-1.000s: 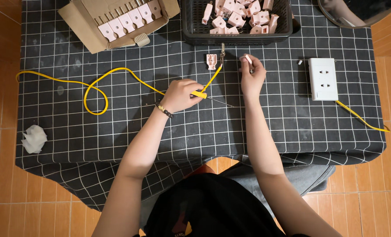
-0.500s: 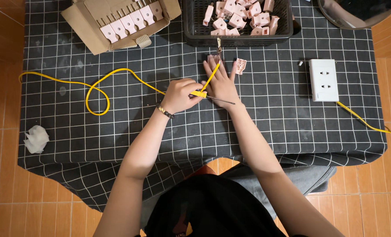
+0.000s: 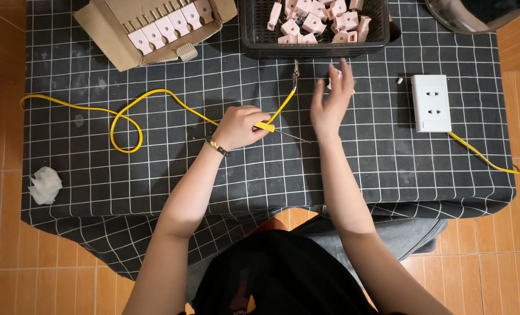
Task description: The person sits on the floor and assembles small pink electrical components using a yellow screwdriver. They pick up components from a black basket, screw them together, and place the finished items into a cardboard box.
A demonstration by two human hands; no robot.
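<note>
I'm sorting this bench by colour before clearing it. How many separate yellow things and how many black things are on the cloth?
Yellow: 3 - long looped cable, screwdriver handle in the left hand, cable from the white socket block.
Black: 1 - plastic basket.
Total: 4

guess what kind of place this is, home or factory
Probably a home workbench for small electrical assembly: a black grid-patterned tablecloth over orange floor tiles, a black plastic basket of pale pink plug parts, and a long yellow cable.
</note>
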